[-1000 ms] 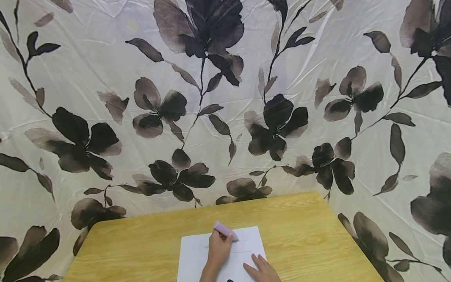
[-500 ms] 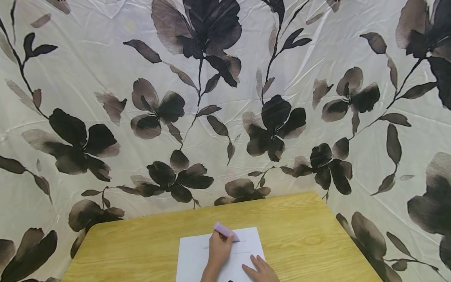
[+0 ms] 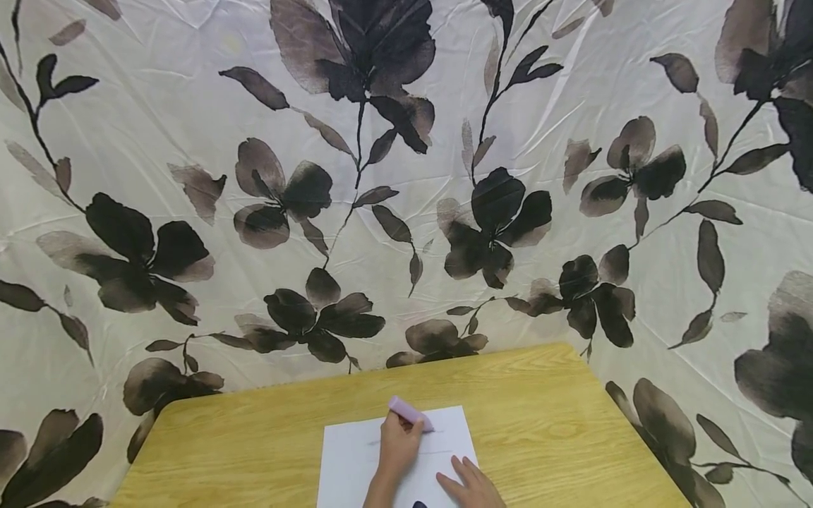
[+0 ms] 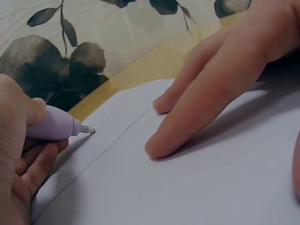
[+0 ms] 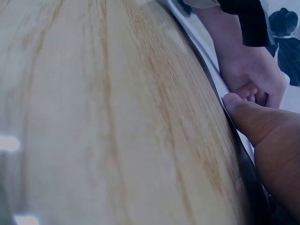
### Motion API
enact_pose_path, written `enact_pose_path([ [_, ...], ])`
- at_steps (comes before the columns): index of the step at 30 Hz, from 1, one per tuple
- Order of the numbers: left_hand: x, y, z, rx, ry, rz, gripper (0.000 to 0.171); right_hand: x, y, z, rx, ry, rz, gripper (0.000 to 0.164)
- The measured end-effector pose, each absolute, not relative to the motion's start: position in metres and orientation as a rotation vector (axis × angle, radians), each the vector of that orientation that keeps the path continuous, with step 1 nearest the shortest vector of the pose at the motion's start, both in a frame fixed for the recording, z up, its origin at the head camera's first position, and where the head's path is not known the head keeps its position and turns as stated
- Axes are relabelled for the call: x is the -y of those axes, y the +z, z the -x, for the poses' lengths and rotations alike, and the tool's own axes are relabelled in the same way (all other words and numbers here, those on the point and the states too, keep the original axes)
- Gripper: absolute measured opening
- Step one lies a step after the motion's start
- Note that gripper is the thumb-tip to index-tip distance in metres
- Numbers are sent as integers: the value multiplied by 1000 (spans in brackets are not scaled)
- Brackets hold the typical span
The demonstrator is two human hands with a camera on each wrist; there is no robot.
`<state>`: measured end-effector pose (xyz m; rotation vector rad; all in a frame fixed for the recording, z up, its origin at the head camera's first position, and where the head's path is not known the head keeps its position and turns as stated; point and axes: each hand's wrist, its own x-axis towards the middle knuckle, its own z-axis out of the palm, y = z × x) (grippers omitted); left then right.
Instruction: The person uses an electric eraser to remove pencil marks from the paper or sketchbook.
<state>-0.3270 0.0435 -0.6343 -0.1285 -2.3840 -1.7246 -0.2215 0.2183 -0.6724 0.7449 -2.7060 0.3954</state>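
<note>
My left hand (image 3: 399, 448) grips a lilac electric eraser (image 3: 409, 413), a thick barrel tapering to a narrow collar and small tip. In the left wrist view, the eraser's tip is down at the white paper (image 4: 112, 187), on the end of a faint upper pencil line. Below that runs a longer, darker pencil line (image 4: 101, 154). My right hand (image 3: 473, 483) rests with spread, straight fingers on the sheet's lower right. The right wrist view shows its thumb by the paper's edge, with the curled left hand (image 5: 248, 70) beyond; the eraser is hidden there.
The paper lies on a yellow wood-grain table (image 3: 540, 423). Behind and beside the table hangs a white cloth (image 3: 394, 296) printed with dark flowers. A small dark rounded object (image 3: 420, 504) shows at the bottom edge of the head view.
My left hand and the eraser have shifted slightly right along the upper pencil line. The right hand has stayed in place on the paper. The head view has moved a little.
</note>
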Motion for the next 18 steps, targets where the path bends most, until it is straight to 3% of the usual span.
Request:
enact_pose_path([
  [18,-51,-632,323,2400,-1746,205,28,-218,-670,220,2650,393,-760,59],
])
